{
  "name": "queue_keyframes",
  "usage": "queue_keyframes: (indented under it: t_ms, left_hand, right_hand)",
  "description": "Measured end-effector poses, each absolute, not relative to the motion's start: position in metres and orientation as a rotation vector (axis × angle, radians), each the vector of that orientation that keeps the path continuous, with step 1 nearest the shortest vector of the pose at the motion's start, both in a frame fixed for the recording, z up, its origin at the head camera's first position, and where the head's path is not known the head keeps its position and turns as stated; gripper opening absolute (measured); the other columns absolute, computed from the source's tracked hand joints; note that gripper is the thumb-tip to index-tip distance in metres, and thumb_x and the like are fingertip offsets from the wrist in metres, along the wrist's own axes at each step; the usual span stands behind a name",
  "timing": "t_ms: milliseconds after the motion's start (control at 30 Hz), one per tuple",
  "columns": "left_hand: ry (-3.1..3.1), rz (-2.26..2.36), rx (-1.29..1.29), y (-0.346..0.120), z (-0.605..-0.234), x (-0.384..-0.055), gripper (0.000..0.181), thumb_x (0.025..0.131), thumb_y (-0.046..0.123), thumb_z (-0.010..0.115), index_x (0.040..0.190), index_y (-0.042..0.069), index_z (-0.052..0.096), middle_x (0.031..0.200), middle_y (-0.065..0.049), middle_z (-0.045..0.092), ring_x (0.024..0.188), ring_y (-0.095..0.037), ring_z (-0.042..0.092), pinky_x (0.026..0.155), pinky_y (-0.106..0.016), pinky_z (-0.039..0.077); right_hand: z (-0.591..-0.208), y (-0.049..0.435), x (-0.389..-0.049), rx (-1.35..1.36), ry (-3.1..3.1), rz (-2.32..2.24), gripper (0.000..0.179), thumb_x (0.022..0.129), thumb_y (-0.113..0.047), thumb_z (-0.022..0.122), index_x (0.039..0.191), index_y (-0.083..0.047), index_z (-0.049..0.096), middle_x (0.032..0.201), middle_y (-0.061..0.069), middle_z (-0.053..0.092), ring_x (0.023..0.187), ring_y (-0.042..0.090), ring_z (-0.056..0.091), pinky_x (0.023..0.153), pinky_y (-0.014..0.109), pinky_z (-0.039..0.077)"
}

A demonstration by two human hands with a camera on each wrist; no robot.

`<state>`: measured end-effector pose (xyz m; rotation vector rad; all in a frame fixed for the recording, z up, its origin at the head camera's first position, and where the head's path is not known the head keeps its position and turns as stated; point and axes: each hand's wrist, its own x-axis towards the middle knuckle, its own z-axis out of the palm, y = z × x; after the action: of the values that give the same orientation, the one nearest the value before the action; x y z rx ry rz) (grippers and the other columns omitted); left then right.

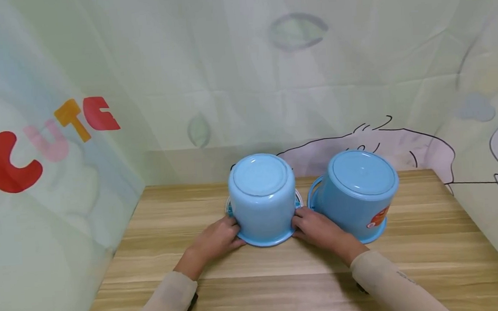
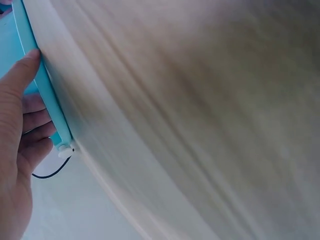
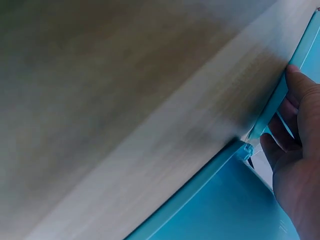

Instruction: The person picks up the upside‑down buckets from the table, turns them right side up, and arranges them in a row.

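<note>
Two light blue plastic buckets stand upside down on the wooden table, bases up. My left hand (image 1: 218, 237) grips the near-left side of the left bucket (image 1: 262, 202) low at its rim. In the left wrist view the thumb lies along the rim (image 2: 46, 100), with the other fingers curled against the wall. On the opposite side my right hand (image 1: 319, 227) grips the same rim (image 3: 275, 102), thumb on its edge. A pale handle (image 1: 300, 199) shows behind this bucket. Just beside the right hand stands the right bucket (image 1: 359, 201), slightly tilted in view, bearing a red sticker (image 1: 378, 218).
The right bucket's blue handle (image 1: 313, 186) sits between the two buckets. A printed cloth (image 1: 244, 79) with cartoon drawings hangs behind the table and along both sides. The wooden tabletop (image 1: 274, 292) stretches in front of the buckets.
</note>
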<state>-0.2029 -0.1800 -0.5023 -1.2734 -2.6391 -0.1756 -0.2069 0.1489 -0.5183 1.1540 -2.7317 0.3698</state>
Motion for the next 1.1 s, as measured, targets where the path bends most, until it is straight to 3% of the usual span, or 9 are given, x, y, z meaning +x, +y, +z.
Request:
queue_keyframes:
  t_ms: [367, 1100]
  left_hand:
    - [-2.629, -0.080, -1.264, -0.180, -0.501, -0.200, 0.034, 0.089, 0.034, 0.082, 0.074, 0.010, 0.063, 0.079, 0.001, 0.056, 0.071, -0.010, 0.047, 0.062, -0.025, 0.047]
    - [-2.411, -0.030, -1.292, -0.184, -0.498, -0.191, 0.011, 0.093, 0.008, 0.075, 0.091, 0.004, 0.066, 0.088, -0.003, 0.059, 0.078, -0.012, 0.054, 0.068, -0.025, 0.054]
  right_hand:
    - [-0.518, 0.151, -0.203, 1.155, -2.676, 0.331, 0.019, 0.090, -0.028, 0.082, 0.087, -0.015, 0.068, 0.092, -0.001, 0.060, 0.086, 0.015, 0.060, 0.076, 0.031, 0.054]
    - [-0.507, 0.160, -0.192, 1.191, -2.645, 0.395, 0.024, 0.088, -0.027, 0.084, 0.084, -0.018, 0.062, 0.089, -0.005, 0.055, 0.082, 0.012, 0.054, 0.073, 0.028, 0.051]
